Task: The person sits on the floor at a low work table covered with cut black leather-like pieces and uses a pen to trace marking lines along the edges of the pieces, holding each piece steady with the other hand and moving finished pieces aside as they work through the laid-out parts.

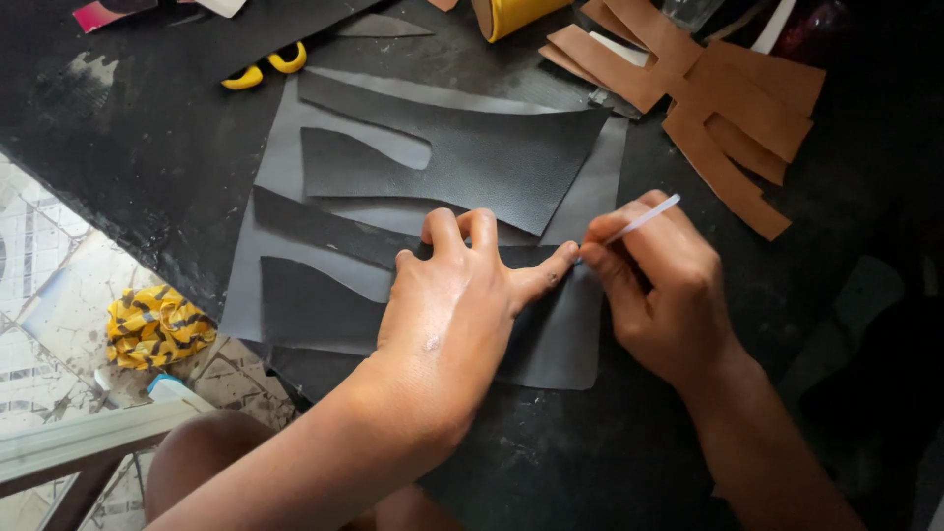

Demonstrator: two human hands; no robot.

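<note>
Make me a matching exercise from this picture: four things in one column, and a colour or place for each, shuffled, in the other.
Things:
1. scissors handles
2. leather strips
3. left hand
4. right hand

Descriptions:
A. brown, piled at the top right of the table
B. pressed flat on the lower black cut piece
C. yellow, at the top left
D. holds a thin white pen-like tool

Pairs: 1-C, 2-A, 3-B, 4-D
</note>
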